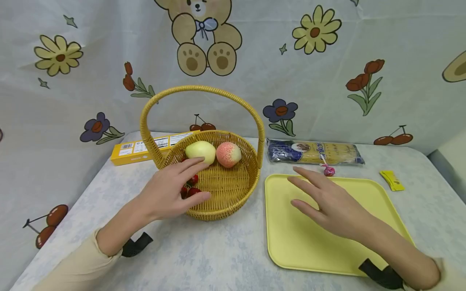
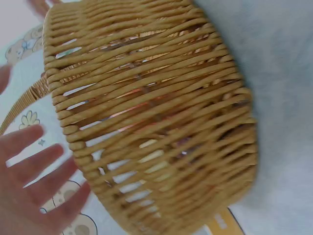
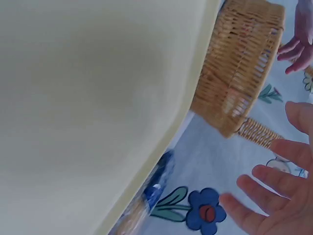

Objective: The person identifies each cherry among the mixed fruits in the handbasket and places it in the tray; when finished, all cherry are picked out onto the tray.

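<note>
My left hand [image 1: 172, 188] is over the left front of a wicker basket [image 1: 236, 208], its fingers extended and holding nothing. Inside the basket lie a pale green-yellow fruit [image 1: 201, 151], a pink peach [image 1: 228, 154] and some dark red cherries [image 1: 193, 192], partly hidden by that hand. In the left wrist view the basket's woven side [image 2: 161, 98] fills the middle, beside the spread fingers. Over a yellow tray [image 1: 309, 250] is my right hand [image 1: 333, 204], with its fingers spread and nothing in its grasp. The right wrist view shows the tray's underside or side [image 3: 98, 98] up close.
Behind the basket lies a long yellow box [image 1: 136, 151]. A pack of noodles [image 1: 316, 152] is behind the tray, with a pink-wrapped lollipop [image 1: 329, 171] by the tray's back edge. A small yellow packet [image 1: 392, 180] lies at the right. A tall handle [image 1: 204, 89] arches over the basket.
</note>
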The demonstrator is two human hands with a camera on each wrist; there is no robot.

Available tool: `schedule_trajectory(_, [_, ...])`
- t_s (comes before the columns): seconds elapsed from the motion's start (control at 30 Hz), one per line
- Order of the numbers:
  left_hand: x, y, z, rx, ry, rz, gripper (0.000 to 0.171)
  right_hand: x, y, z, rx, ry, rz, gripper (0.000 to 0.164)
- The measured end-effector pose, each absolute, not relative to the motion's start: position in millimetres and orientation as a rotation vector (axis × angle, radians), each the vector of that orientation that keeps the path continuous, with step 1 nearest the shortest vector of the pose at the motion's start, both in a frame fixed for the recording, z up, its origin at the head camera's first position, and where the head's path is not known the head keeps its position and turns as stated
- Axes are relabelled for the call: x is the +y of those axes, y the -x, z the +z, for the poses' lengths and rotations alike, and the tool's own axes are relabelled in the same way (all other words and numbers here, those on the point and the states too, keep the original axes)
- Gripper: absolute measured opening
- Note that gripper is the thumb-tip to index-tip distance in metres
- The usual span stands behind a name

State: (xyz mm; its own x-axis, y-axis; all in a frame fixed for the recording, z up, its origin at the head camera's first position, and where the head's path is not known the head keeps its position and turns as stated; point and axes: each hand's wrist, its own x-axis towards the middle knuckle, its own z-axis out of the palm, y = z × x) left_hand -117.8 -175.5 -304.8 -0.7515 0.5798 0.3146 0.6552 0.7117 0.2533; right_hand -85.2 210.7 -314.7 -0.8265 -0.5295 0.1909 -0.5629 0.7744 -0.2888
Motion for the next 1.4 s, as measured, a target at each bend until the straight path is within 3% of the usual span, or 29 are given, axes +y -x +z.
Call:
schedule_trajectory(0.23, [-197.3, 103.3, -323.1, -2.354, 0.817, -0.798, 0.044, 181.5, 84.7, -299.4, -2.615, -1.014, 0.691, 0.038])
schedule_trajectory(0.57, [-217.4, 83.4, -344.4, -2.529, 0.454, -0.928, 0.040, 121.5, 115.1, -276.6, -2.607, -1.314, 0.770, 0.033])
schedule_trajectory(0.97, [-222.5, 80.9, -350.4, -2.644, 0.314, -1.352, 0.032, 45.0, 154.9, -277.4, -2.752, -1.714, 0.662, 0.036])
schedule_trajectory(1.4, [-226.1, 84.8, -350.1, -2.676, 0.296, -1.424, 0.032, -6.7, 172.8, -285.1, -2.992, -1.868, 0.350, 0.038])
